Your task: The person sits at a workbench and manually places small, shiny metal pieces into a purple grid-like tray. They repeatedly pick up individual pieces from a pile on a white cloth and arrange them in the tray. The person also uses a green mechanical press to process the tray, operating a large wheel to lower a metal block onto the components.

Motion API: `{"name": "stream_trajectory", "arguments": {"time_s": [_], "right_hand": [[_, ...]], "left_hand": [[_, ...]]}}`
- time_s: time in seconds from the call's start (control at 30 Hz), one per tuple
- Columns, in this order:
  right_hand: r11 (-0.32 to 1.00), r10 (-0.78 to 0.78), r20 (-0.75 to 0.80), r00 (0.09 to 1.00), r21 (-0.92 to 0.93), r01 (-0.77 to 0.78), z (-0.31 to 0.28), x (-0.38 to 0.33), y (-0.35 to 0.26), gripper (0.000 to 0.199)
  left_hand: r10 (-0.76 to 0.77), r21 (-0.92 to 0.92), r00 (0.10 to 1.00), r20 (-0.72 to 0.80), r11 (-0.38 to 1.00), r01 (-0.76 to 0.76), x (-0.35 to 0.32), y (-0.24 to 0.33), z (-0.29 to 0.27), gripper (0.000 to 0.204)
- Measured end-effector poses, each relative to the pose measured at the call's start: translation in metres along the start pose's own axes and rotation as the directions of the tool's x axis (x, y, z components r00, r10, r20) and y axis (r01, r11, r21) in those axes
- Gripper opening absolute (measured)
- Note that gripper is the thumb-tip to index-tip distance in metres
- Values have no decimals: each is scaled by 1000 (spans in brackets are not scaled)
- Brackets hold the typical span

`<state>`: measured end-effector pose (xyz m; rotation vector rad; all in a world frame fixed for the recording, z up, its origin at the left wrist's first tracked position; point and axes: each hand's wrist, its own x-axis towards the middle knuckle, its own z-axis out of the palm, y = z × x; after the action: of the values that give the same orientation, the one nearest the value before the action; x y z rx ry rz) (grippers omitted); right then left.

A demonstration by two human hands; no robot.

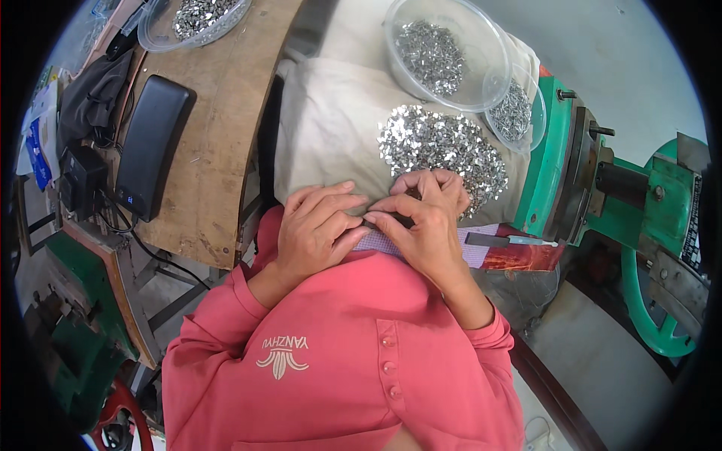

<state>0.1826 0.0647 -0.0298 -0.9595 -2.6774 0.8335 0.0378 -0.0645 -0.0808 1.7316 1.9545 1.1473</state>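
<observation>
My left hand (320,227) rests palm down at the near edge of a beige cloth (323,113), its fingers bent and its thumb pressed near the index fingertip. Close by on the right, my right hand (427,219) pinches thumb and index finger together, fingertips almost meeting those of the left. Whatever lies between the fingers is too small to make out. Just beyond the right hand spreads a heap of small shiny metal pieces (444,154). Behind it stand a large clear tub (483,64) partly filled with small metal parts and a smaller clear bowl (538,124) of thin metal pins.
At right is a green machine (547,158) with a green handwheel (665,342). A slim tool with a dark handle (487,240) lies near my right wrist. On the left, a wooden table (218,113) bears a black oblong device (154,146) with cables and another clear bowl (148,36).
</observation>
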Motion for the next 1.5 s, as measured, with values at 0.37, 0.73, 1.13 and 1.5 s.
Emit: {"name": "stream_trajectory", "arguments": {"time_s": [0.37, 0.73, 1.13, 1.5], "right_hand": [[999, 38, -11, 999, 36, -38, -2, -2, 5, 13], [995, 93, -372, 923, 77, -69, -58, 14, 26, 9], [931, 18, -608, 794, -280, -236, -102, 58, 102, 12], [963, -111, -347, 931, -269, 15, -69, -20, 47, 15]], "left_hand": [[-6, -4, 1000, -2, 1000, 6, 2, 2, -1, 19], [-5, -14, 1000, -10, 1000, 4, 1, 1, -1, 21], [0, 7, 1000, -20, 1000, 1, 3, 3, 0, 19], [11, 22, 1000, -17, 1000, -11, 2, 1, 1, 20]]}}
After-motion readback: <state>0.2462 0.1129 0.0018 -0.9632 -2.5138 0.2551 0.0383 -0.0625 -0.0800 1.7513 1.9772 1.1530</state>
